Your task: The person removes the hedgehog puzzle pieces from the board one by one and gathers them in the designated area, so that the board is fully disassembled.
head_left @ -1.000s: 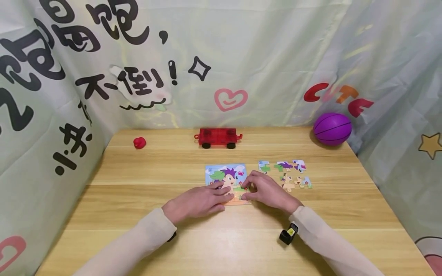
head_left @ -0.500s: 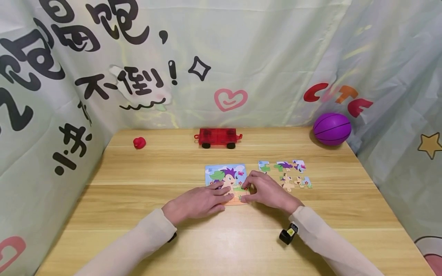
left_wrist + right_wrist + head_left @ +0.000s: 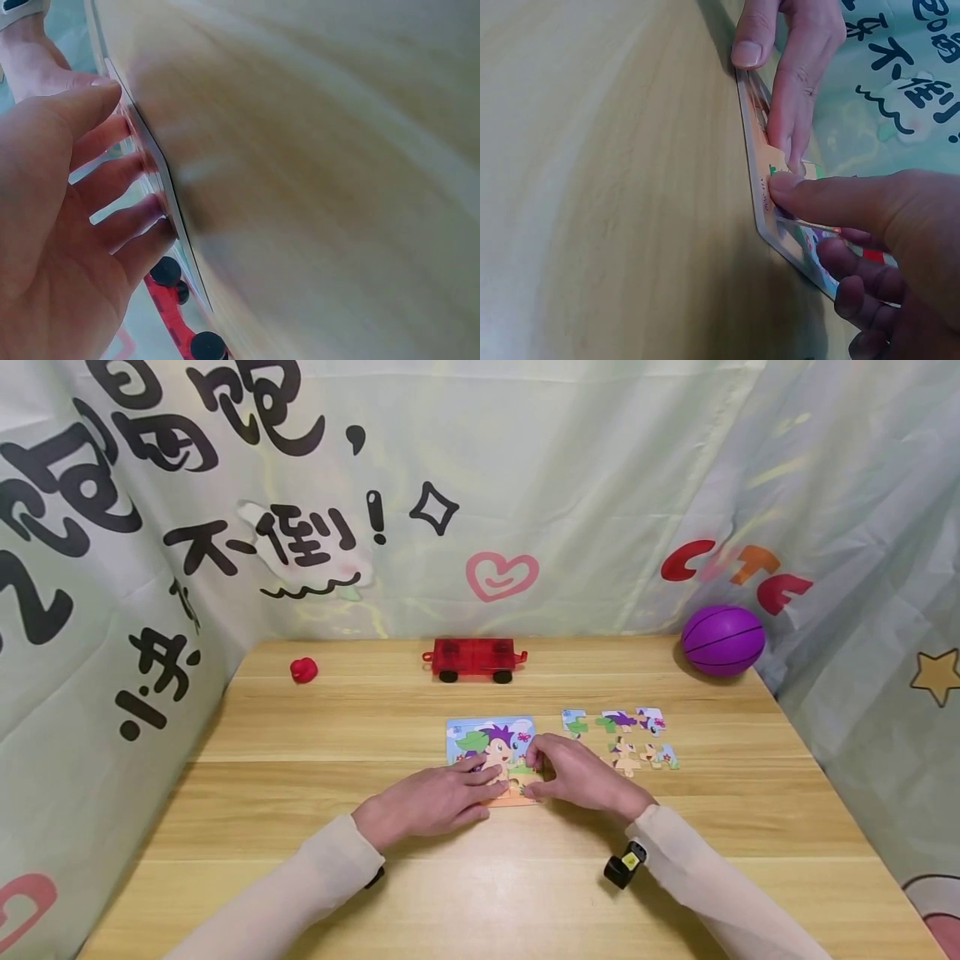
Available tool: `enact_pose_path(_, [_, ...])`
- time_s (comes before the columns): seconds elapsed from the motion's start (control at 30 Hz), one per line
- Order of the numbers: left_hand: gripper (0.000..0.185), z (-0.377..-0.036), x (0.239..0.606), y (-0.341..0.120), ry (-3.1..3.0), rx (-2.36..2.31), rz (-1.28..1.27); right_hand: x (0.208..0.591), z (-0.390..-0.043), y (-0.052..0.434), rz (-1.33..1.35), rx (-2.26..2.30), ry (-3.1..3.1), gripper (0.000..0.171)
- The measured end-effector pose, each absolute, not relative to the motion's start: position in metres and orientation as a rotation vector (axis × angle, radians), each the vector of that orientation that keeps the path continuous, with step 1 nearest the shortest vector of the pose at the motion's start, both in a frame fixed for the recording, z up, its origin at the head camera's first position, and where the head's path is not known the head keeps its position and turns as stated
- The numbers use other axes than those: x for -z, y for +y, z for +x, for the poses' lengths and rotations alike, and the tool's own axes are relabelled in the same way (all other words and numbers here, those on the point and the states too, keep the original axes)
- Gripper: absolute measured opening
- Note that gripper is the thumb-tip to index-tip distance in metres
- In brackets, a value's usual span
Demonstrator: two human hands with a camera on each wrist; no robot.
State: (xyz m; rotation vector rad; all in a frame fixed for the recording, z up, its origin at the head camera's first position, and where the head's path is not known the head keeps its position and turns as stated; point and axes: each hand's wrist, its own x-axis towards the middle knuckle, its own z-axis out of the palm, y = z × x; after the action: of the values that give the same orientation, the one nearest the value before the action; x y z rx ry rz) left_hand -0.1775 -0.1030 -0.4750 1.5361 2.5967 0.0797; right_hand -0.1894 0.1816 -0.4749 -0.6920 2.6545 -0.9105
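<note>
Head view shows your left hand (image 3: pixel 427 797) flat, steadying the puzzle board (image 3: pixel 491 747) mid-table, while your right hand (image 3: pixel 577 777) pinches a puzzle piece (image 3: pixel 776 166) (thin, light, stiff card, probably); grip its edges, gently.

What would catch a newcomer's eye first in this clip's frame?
Most likely the two hands meeting at table centre over the cartoon puzzle board: the left hand rests its fingers on the board's near left part, while the right hand pinches a puzzle piece at its near right edge. Next, the purple ball in the far right corner and the red toy wagon at the table's back.
</note>
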Motion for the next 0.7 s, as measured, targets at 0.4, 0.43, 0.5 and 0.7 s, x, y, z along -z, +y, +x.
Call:
enact_pose_path(0.4, [0.054,-0.178,0.476,-0.104,2.589,-0.083,1.515,0.477,-0.187,0.190,-0.710,1.194,2.512,0.015])
enact_pose_path(0.43, [0.054,-0.178,0.476,-0.104,2.588,-0.083,1.512,0.476,-0.187,0.192,-0.708,1.217,2.506,0.015])
enact_pose_path(0.5, [0.053,-0.177,0.475,-0.104,2.589,-0.084,1.518,0.474,-0.186,0.197,-0.699,1.265,2.497,0.014])
enact_pose_path(0.7, [0.052,-0.176,0.475,-0.104,2.590,-0.070,1.557,0.465,-0.181,0.232,-0.612,1.385,2.479,0.015])
